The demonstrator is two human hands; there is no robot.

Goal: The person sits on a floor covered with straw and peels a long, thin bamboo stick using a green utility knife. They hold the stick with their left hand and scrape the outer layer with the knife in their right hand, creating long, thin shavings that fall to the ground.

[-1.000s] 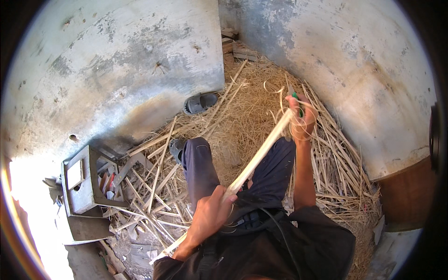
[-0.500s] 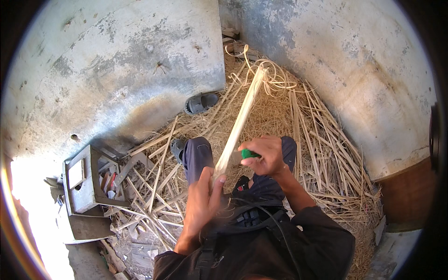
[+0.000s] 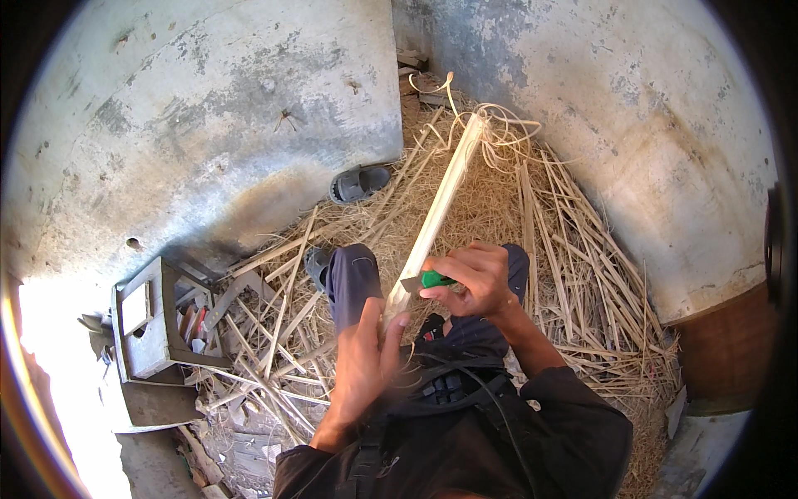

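My left hand (image 3: 370,353) is closed round the near end of a long pale strip of wood or bamboo (image 3: 445,195), which slopes up and away to the right. Thin curled shavings (image 3: 507,137) hang about its far end. In my right hand (image 3: 474,279) is a green-handled knife (image 3: 432,280), fingers wrapped round the grip. The short grey blade lies against the strip just beyond my left hand. Part of the handle is hidden by the fingers.
Split strips (image 3: 573,249) lie piled at the right, over a floor of shavings (image 3: 490,200). A small wooden stool (image 3: 154,328) with things inside stands at the left. A grey sandal (image 3: 359,184) lies by the wall (image 3: 249,108). My legs flank the work.
The knife has moved slightly left and nearer me, its blade now plainly against the strip. The strip's far end has swung a little right, and its curls have shifted.
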